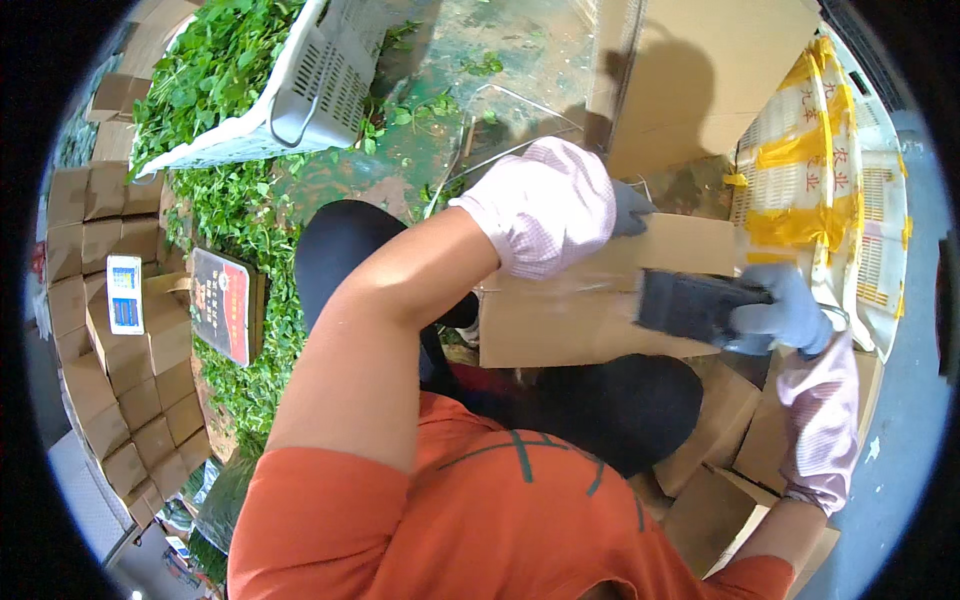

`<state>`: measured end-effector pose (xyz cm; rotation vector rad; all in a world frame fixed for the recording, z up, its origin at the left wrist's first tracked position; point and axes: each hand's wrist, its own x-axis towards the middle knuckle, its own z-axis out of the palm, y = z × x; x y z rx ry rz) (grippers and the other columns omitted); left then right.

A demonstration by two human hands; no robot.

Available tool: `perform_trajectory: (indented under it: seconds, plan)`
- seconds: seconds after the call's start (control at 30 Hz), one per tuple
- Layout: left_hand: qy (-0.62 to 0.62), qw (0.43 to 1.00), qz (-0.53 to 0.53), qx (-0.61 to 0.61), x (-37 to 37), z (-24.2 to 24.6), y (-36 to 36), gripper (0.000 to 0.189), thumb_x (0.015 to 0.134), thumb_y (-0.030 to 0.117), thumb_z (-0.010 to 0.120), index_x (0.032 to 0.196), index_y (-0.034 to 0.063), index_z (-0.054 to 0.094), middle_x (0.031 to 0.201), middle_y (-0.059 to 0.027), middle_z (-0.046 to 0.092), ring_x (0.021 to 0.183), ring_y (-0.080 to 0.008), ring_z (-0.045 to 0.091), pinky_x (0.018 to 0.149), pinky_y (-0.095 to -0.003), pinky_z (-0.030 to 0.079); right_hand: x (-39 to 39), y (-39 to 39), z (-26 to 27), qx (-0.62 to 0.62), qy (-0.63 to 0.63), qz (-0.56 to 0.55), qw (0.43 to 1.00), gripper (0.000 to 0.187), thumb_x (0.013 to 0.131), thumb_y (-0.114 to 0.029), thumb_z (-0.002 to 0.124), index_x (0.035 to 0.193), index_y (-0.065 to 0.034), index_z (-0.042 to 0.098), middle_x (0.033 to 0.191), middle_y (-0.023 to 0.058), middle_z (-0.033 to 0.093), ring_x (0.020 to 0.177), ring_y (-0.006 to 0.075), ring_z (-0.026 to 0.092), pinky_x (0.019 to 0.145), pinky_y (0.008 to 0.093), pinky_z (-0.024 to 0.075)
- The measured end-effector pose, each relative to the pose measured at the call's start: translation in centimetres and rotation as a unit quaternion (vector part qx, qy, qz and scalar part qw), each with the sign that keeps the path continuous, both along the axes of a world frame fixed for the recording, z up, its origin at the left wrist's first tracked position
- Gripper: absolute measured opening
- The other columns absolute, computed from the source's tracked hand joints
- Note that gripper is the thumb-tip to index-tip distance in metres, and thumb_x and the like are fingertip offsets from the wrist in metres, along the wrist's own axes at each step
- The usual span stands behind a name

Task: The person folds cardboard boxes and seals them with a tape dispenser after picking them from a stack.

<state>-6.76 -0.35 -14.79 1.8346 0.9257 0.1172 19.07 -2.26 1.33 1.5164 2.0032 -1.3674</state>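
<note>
A cardboard box (577,330) lies before me, between my knees. Clear tape seems to run along the seam on its top. My right hand (787,311), in a grey glove, grips a black tool that looks like a tape dispenser (694,306), blurred and over the right part of the box. At the far edge of the box, my grey-gloved left hand (632,210) holds on with its fingertips; a pale checked sleeve cover (547,206) hides most of it.
A white plastic crate (322,82) of leafy greens (225,60) stands at upper left, with more greens on the floor. Stacked cartons (135,382) line the left. White crates with yellow tape (802,165) stand right, and cartons (712,517) lie by my right knee.
</note>
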Motion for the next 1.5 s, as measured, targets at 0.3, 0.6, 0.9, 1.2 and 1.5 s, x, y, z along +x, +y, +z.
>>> perform_trajectory:
  seconds: [0.3,0.6,0.9,1.2,1.5]
  plan:
    - [-0.003,1.0,0.005,-0.022,0.3,-0.2,0.0,0.043,0.088,0.025,0.051,0.13,0.0149,0.047,0.123,-0.0142,0.055,0.115,-0.0276,0.05,0.099,-0.0361,0.036,14.5,0.5,2.8,0.074,-0.009,-0.155,0.985,0.041,0.06,-0.032,0.071,0.079,0.0026,0.062,0.068,0.003,0.058,0.06,0.0108,0.053,0.053,0.0264,0.0437]
    - [0.034,0.999,-0.036,0.017,0.9,1.1,3.3,0.041,0.084,0.018,0.052,0.125,0.0169,0.052,0.112,-0.0123,0.061,0.102,-0.0271,0.059,0.091,-0.0352,0.042,12.9,-0.2,1.3,0.092,-0.047,-0.175,0.979,0.04,0.062,-0.034,0.07,0.076,0.0031,0.063,0.061,0.0033,0.057,0.056,0.0107,0.053,0.052,0.0258,0.0436]
    - [-0.053,0.998,0.014,-0.035,-0.2,-0.4,3.1,0.039,0.085,0.017,0.053,0.124,0.0131,0.053,0.109,-0.0124,0.063,0.101,-0.0239,0.059,0.091,-0.0312,0.043,16.3,-1.9,1.7,0.007,0.025,-0.262,0.965,0.053,0.057,-0.044,0.072,0.08,0.0017,0.06,0.068,-0.0001,0.055,0.064,0.0081,0.05,0.055,0.0222,0.0406]
    - [-0.057,0.998,0.005,0.014,-0.2,-0.9,3.2,0.039,0.086,0.02,0.054,0.124,0.0129,0.053,0.109,-0.0136,0.063,0.098,-0.0232,0.06,0.087,-0.0322,0.044,17.6,-1.7,4.8,0.122,-0.125,-0.229,0.958,0.043,0.06,-0.035,0.07,0.08,0.0026,0.063,0.066,0.0069,0.06,0.058,0.0137,0.055,0.054,0.0278,0.0452]
    - [-0.034,0.999,-0.02,-0.007,-0.1,0.0,3.0,0.038,0.086,0.019,0.051,0.123,0.0112,0.053,0.107,-0.0138,0.063,0.098,-0.024,0.06,0.088,-0.0313,0.044,12.6,-2.5,1.1,0.202,-0.339,-0.081,0.915,0.045,0.066,-0.044,0.064,0.086,-0.0044,0.068,0.07,0.0183,0.063,0.065,0.032,0.062,0.065,0.0387,0.0496]
